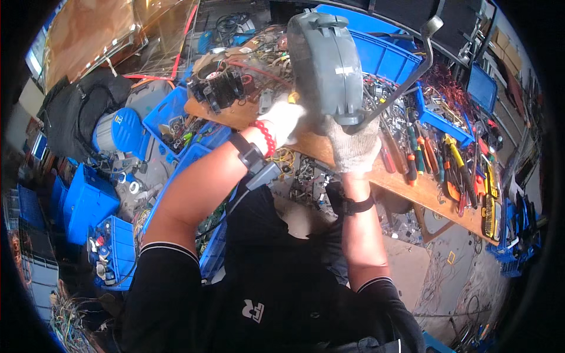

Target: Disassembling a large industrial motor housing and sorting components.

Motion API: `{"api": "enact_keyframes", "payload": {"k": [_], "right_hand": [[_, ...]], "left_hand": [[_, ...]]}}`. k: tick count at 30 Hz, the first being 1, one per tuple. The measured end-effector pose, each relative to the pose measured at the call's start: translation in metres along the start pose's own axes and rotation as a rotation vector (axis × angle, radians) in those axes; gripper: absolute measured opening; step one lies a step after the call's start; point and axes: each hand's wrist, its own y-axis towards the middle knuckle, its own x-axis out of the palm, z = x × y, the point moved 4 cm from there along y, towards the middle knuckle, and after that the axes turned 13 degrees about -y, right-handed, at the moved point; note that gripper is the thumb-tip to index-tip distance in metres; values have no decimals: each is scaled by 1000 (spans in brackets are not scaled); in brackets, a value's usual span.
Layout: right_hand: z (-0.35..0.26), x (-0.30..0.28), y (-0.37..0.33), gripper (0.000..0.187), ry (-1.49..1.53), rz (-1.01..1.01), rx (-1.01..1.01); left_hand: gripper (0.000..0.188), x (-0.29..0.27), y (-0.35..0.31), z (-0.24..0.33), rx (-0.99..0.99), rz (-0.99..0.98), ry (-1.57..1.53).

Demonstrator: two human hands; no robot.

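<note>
A large grey, rounded casing [331, 67] stands raised over the workbench, with a clasp-like seam along its edge. From its lower end a bent metal bar [412, 79] curves up to the right and ends in a pale knob. My right hand [355, 144], in a knitted work glove, grips the casing's lower end by the bar's foot. Just left of the casing is my left hand [282, 122], in a white glove bleached by bright light. Its fingers are washed out, and whether they touch the casing cannot be made out.
On the wooden bench [400, 179] lie several pliers and screwdrivers [432, 153] at the right. A black motor-like part [216, 88] sits at the left. Blue crates [382, 56] stand behind, with a parts-filled blue bin [444, 115] at right and more bins [88, 200] at left.
</note>
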Motion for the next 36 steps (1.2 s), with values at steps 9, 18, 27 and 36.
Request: {"api": "enact_keyframes", "payload": {"k": [9,18,27,36], "right_hand": [[1,-2,-3,77,19,6,23],[-6,5,-14,75,-7,32,-4],[3,-6,-9,78,36,-18,80],[-4,-6,-19,76,-23,24,29]], "left_hand": [[56,13,0,1,281,208,421],[54,-23,85,-32,257,54,664],[37,16,33,-20,347,324,408],[35,-22,109,-57,175,150,933]]}}
